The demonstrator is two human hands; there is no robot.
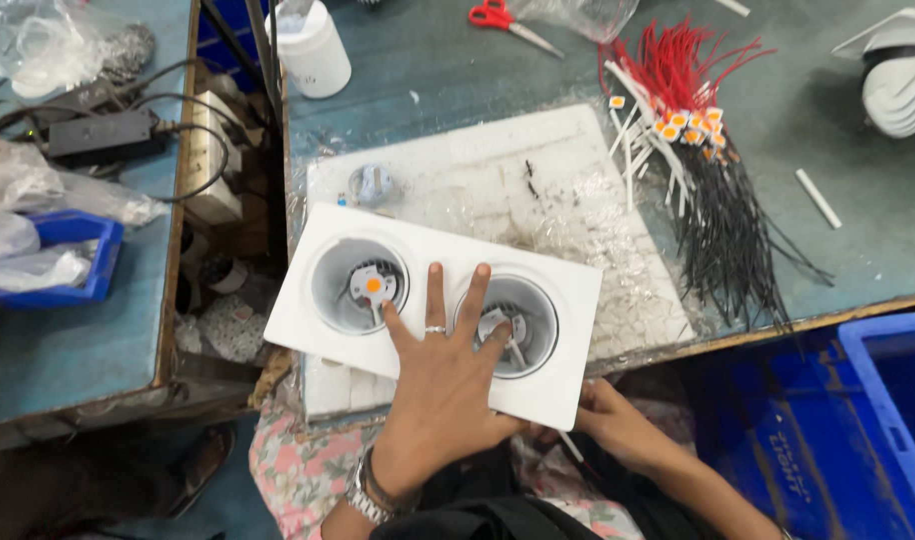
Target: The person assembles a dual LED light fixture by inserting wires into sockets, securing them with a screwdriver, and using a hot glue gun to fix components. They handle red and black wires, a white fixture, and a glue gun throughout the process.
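here, left hand [440, 385] lies flat, fingers spread, on a white panel [433, 305] with two round wells, at the bench's near edge; it grips nothing; right hand [606, 420] holds the panel's near right corner from beneath; left well shows an orange chip [374, 285]; wire bundle [713, 190] lies well apart, right.

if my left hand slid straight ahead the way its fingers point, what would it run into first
Probably the far rim of the white twin-socket panel under your left hand, then the plastic-covered white board. Depth is hard to judge.
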